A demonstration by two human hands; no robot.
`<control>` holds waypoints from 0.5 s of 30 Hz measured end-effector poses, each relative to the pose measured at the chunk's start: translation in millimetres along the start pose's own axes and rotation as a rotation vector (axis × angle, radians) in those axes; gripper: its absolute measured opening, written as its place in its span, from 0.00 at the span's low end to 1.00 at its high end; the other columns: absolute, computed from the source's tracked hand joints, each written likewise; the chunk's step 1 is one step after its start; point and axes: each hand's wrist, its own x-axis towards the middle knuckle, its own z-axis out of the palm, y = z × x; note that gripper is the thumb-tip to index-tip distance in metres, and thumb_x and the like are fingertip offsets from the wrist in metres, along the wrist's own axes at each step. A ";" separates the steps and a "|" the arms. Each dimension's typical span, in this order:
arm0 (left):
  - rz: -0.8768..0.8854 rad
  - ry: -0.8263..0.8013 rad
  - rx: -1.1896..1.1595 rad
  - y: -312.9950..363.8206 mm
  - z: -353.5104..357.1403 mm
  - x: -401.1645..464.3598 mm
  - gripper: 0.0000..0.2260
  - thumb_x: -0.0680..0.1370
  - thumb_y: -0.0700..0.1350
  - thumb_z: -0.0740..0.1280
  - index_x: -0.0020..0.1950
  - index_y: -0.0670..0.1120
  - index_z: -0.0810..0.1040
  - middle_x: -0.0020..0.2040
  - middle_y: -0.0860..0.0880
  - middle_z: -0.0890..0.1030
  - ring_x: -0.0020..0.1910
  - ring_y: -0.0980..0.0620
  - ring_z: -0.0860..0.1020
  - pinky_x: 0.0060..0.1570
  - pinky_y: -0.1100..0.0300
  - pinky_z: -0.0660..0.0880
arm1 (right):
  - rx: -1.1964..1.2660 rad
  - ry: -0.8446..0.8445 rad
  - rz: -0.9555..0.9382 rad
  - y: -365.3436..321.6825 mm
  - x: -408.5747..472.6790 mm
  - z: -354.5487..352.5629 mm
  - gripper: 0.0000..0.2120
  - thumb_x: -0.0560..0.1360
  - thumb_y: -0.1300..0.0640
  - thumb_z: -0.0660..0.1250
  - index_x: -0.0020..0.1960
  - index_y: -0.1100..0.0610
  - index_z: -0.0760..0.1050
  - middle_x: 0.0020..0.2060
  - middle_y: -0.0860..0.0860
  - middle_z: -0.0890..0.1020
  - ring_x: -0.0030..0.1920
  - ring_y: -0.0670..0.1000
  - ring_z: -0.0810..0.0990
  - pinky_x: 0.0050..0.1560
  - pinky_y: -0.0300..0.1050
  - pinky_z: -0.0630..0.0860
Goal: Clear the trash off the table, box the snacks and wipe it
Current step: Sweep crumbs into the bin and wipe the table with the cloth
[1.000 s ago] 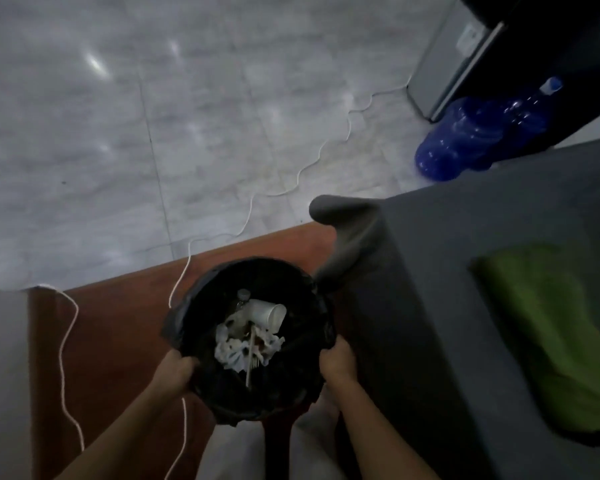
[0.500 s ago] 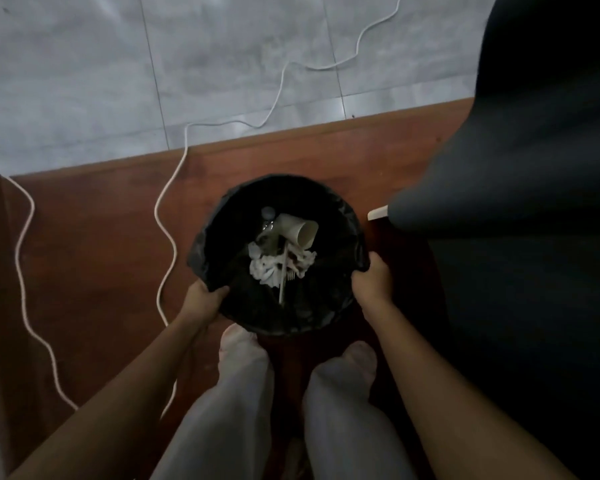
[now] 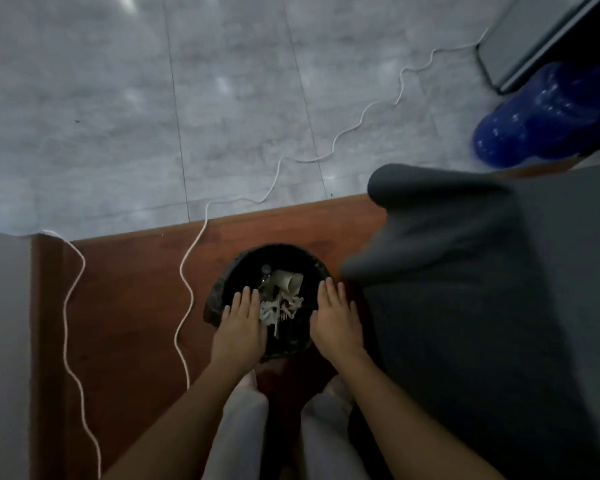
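A black-lined trash bin [image 3: 243,268] stands on the brown wooden floor strip right in front of my feet. Inside it lie a paper cup [image 3: 289,280], crumpled white tissues [image 3: 278,308], a thin stick and a small bottle top. My left hand [image 3: 240,327] hovers flat over the bin's left side, fingers straight, holding nothing. Over the bin's right rim my right hand [image 3: 336,318] is spread the same way, fingers straight and empty. The table and the snacks are out of view.
A grey sofa [image 3: 482,306] fills the right side, its arm close to the bin. A white cable [image 3: 187,271] snakes over the wood and the grey tiles. A blue water jug [image 3: 541,123] lies at the upper right beside a grey appliance [image 3: 527,36].
Both hands have let go of the bin's rim and now lie open above it. The bin stands on the floor. The view has tilted up from my legs.
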 end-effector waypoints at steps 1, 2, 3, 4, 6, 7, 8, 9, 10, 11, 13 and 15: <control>0.038 0.020 0.044 7.5 -18.0 -9.3 0.28 0.82 0.51 0.49 0.77 0.42 0.43 0.78 0.44 0.44 0.77 0.46 0.43 0.75 0.51 0.45 | -0.032 0.014 -0.024 -4.3 -12.7 -16.9 0.30 0.81 0.52 0.53 0.79 0.59 0.45 0.79 0.52 0.46 0.78 0.54 0.44 0.75 0.55 0.51; 0.065 0.037 0.081 16.6 -38.2 -20.5 0.27 0.82 0.51 0.48 0.77 0.43 0.42 0.78 0.44 0.43 0.77 0.47 0.42 0.74 0.51 0.44 | -0.061 0.033 -0.039 -7.7 -26.9 -35.9 0.31 0.81 0.52 0.53 0.79 0.59 0.45 0.79 0.52 0.46 0.78 0.54 0.43 0.75 0.56 0.49; 0.096 0.067 0.106 25.4 -58.1 -30.7 0.27 0.82 0.52 0.48 0.77 0.43 0.42 0.78 0.44 0.44 0.77 0.47 0.42 0.74 0.51 0.43 | -0.079 0.054 -0.047 -10.6 -41.2 -55.6 0.31 0.81 0.51 0.53 0.79 0.59 0.44 0.79 0.52 0.46 0.78 0.54 0.43 0.75 0.56 0.48; 0.119 0.093 0.119 33.7 -77.6 -40.4 0.27 0.82 0.52 0.47 0.77 0.43 0.43 0.78 0.44 0.44 0.77 0.47 0.43 0.74 0.51 0.43 | -0.080 0.080 -0.055 -13.1 -53.7 -72.6 0.31 0.81 0.51 0.52 0.79 0.59 0.44 0.79 0.52 0.45 0.78 0.54 0.42 0.75 0.56 0.47; 0.152 0.141 0.137 52.1 -117.7 -63.4 0.27 0.82 0.51 0.47 0.77 0.42 0.44 0.78 0.44 0.46 0.77 0.46 0.44 0.74 0.51 0.43 | -0.081 0.156 -0.067 -17.6 -83.8 -108.3 0.31 0.81 0.52 0.52 0.78 0.59 0.43 0.79 0.52 0.45 0.78 0.54 0.42 0.75 0.56 0.47; 0.168 0.168 0.139 63.0 -135.2 -74.8 0.27 0.82 0.51 0.47 0.77 0.42 0.44 0.78 0.44 0.46 0.77 0.46 0.45 0.74 0.50 0.44 | -0.084 0.206 -0.072 -18.8 -98.6 -124.7 0.30 0.81 0.53 0.52 0.78 0.59 0.44 0.79 0.52 0.46 0.78 0.54 0.42 0.75 0.55 0.48; 0.184 0.196 0.136 74.9 -151.2 -85.8 0.26 0.82 0.51 0.47 0.77 0.42 0.45 0.78 0.44 0.47 0.77 0.46 0.45 0.74 0.50 0.44 | -0.082 0.259 -0.077 -20.2 -113.5 -141.1 0.30 0.81 0.54 0.52 0.78 0.59 0.44 0.79 0.53 0.47 0.78 0.54 0.43 0.75 0.54 0.48; 0.203 0.222 0.131 85.1 -163.1 -93.1 0.26 0.82 0.51 0.47 0.77 0.42 0.46 0.78 0.44 0.48 0.77 0.46 0.46 0.74 0.50 0.45 | -0.078 0.299 -0.078 -21.5 -123.7 -153.4 0.29 0.81 0.54 0.52 0.78 0.59 0.46 0.78 0.53 0.48 0.78 0.54 0.43 0.75 0.54 0.48; 0.225 0.251 0.125 95.6 -173.2 -101.6 0.26 0.82 0.51 0.48 0.77 0.41 0.48 0.78 0.43 0.50 0.77 0.46 0.48 0.74 0.49 0.46 | -0.067 0.350 -0.071 -22.2 -134.5 -164.7 0.29 0.81 0.55 0.54 0.78 0.60 0.48 0.78 0.53 0.50 0.78 0.54 0.46 0.75 0.55 0.49; 0.274 0.297 0.131 110.3 -183.2 -110.9 0.26 0.81 0.50 0.47 0.77 0.40 0.50 0.78 0.42 0.53 0.77 0.45 0.51 0.74 0.49 0.47 | -0.070 0.439 -0.053 -17.4 -149.2 -179.3 0.29 0.79 0.56 0.56 0.77 0.61 0.53 0.78 0.54 0.55 0.78 0.55 0.51 0.74 0.56 0.53; 0.372 0.348 0.168 138.4 -198.7 -123.3 0.26 0.80 0.50 0.47 0.76 0.39 0.52 0.77 0.41 0.54 0.76 0.43 0.53 0.73 0.48 0.49 | -0.053 0.625 -0.029 -3.7 -171.3 -207.2 0.28 0.72 0.55 0.63 0.71 0.61 0.69 0.71 0.55 0.69 0.72 0.57 0.67 0.67 0.59 0.66; 0.467 0.309 0.215 168.9 -207.5 -130.5 0.27 0.80 0.52 0.44 0.77 0.41 0.48 0.78 0.42 0.48 0.77 0.43 0.49 0.74 0.48 0.46 | -0.033 0.729 0.023 25.1 -189.1 -226.7 0.27 0.66 0.54 0.68 0.65 0.59 0.76 0.66 0.55 0.76 0.66 0.58 0.75 0.60 0.62 0.72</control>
